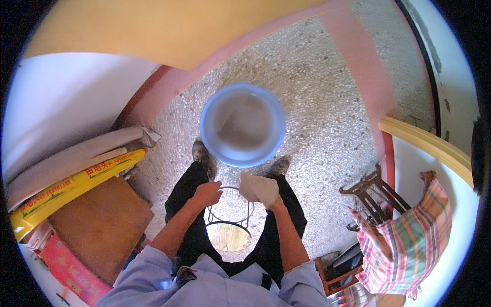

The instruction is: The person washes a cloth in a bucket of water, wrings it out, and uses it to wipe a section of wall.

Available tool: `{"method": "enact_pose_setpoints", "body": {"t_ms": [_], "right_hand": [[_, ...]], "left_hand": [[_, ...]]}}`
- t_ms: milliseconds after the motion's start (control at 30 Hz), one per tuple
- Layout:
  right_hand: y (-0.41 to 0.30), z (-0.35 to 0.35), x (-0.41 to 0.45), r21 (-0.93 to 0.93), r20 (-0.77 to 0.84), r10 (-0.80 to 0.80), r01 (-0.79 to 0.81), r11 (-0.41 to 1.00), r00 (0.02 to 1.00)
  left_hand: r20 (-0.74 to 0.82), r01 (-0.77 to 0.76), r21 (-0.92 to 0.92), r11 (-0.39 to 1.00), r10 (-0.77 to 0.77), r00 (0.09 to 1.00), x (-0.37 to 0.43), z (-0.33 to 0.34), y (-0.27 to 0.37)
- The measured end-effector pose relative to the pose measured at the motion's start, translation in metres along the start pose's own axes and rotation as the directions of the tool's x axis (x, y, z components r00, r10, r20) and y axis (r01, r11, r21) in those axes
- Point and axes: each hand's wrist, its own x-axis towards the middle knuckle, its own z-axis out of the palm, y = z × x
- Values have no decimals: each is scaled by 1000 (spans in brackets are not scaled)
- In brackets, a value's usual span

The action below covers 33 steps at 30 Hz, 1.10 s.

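Note:
A small round stool [229, 236] with a wood-patterned seat and a thin black metal frame is between my legs, its seat towards my body. My left hand [208, 194] has its fingers curled at the frame's black ring, which runs from there across to the right. Over my right hand [277, 203] lies a pale beige cloth [257, 188] that hides the fingers and covers the ring's right end. Just past my shoes is a light-blue plastic basin [281, 126] with cloudy greyish water [245, 121].
Speckled terrazzo floor [318, 96] with pink bands surrounds me. At left lie a rolled grey sheet [76, 161], a yellow printed roll [76, 192] and a brown board [103, 226]. At right, a plaid cloth [410, 234] hangs beside a dark wooden stand [378, 192] and a pale timber [425, 146].

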Motion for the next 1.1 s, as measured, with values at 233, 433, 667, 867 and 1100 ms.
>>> {"method": "enact_pose_setpoints", "body": {"t_ms": [233, 433, 667, 867, 1100], "right_hand": [[23, -54, -72, 26, -185, 318, -319, 947, 930], [23, -100, -155, 135, -303, 493, -476, 869, 815], [25, -51, -257, -21, -413, 155, -180, 984, 897], [-22, -22, -353, 35, -289, 434, -443, 896, 854], [-91, 10, -368, 353, -230, 686, -598, 720, 690]], "left_hand": [[-184, -136, -37, 990, 127, 975, -102, -36, 43], [-30, -71, -88, 994, 69, 997, -140, -57, 80], [-68, -137, -144, 980, 129, 989, -172, -76, 102], [32, -176, -84, 981, 179, 983, -160, -86, 82], [4, -238, -118, 964, 240, 971, -106, -162, 66]]}}
